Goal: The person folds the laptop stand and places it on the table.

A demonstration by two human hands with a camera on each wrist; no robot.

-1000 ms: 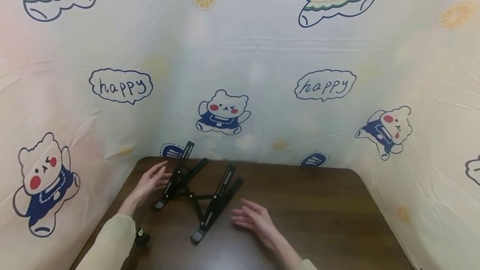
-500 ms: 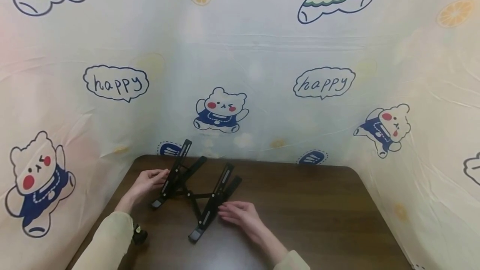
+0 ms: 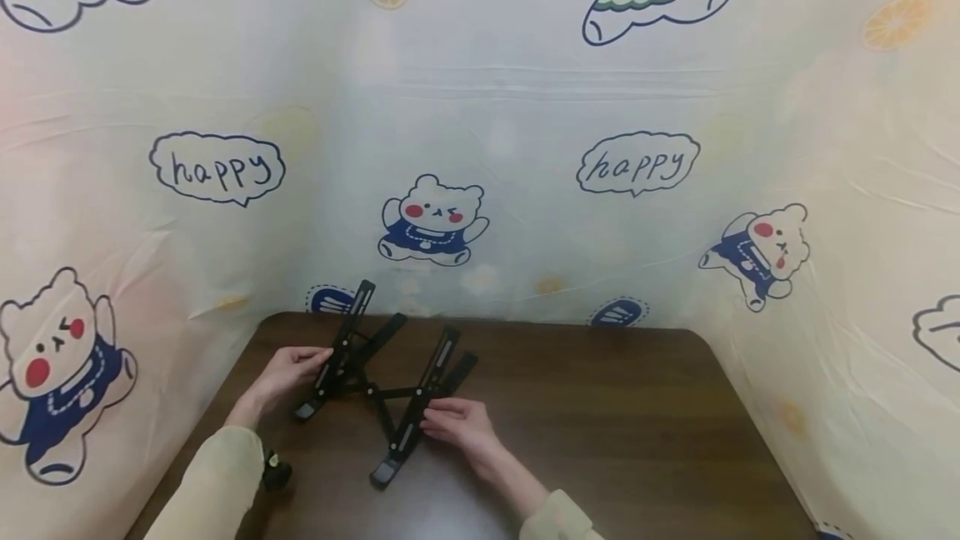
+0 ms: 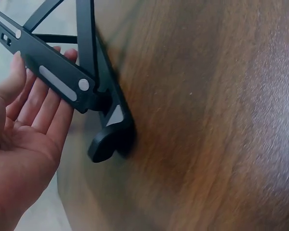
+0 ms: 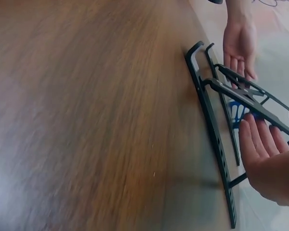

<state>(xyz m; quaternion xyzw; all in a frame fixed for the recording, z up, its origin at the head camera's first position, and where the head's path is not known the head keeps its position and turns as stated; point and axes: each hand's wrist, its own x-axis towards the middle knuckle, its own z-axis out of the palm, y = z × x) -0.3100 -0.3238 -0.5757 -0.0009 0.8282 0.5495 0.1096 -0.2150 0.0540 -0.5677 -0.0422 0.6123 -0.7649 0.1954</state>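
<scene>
Black folding stand of slim slotted bars, silver rivets and crossed struts (image 3: 371, 391) stands opened out on the left part of the dark brown wood-grain table (image 3: 600, 423), its two sides slanting away from the person; the left hand (image 3: 288, 371) grasps a bar on the stand's left side, thumb on one face and fingers behind it, as the left wrist view shows; the right hand (image 3: 461, 427) grasps the stand's right side, its fingers tucked behind a bar and only a bit of its thumb showing at the edge of the right wrist view; the hands are apart, with the crossed struts between them; in the left wrist view a curved bar end with a pale grey pad (image 4: 116, 116) sits just beside the gripping fingers, over the wood; cream sleeves (image 3: 206, 486) cover both forearms, and a small black device (image 3: 276, 471) is at the left wrist; behind the table hangs a pale sheet printed with blue-clad bears, orange slices and "happy" bubbles (image 3: 525, 215).
</scene>
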